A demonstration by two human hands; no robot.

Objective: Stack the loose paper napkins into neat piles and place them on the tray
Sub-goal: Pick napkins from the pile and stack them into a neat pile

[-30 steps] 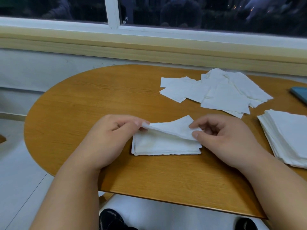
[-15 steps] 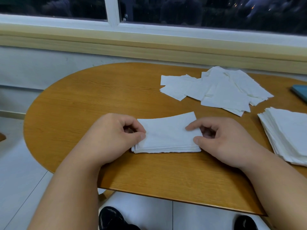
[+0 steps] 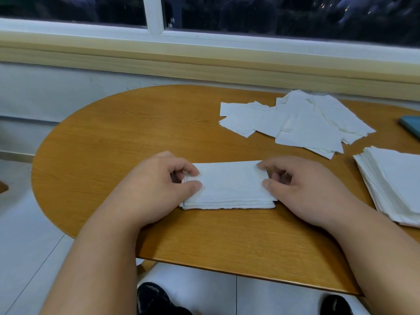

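- One wooden table point(image 3: 118, 142), rounded at its 9 o'clock end, carries everything and is set against a wall below a window.
- Loose napkins point(image 3: 304, 126) are spread in an overlapping, unsquared heap at about 1 o'clock from the hands, well apart from them.
- A tall stack point(image 3: 395, 185) of white napkins, roughly squared, is laid at 3 o'clock, near the right forearm and partly cut off by the frame.
- The small pile point(image 3: 229, 187) lies flat on the wood, directly between the two hands.
  - Its long axis runs from 9 to 3 o'clock, so one short end is presented to each hand.
  - It is white, soft and only a few sheets thick, with edges nearly flush and a little raggedness along the 6 o'clock side.
- The left hand point(image 3: 156, 187) is curled, with thumb and forefinger pinching the pile's 9 o'clock end.
- The right hand point(image 3: 302, 189) is curled likewise, with thumb and forefinger nipping the 3 o'clock end.
  - Both hands are equally near the pile, but the right is judged better placed to reach the heap and the stack.
- A teal object point(image 3: 412, 126) is glimpsed at 2 o'clock at the frame edge; whether it is the tray cannot be told.
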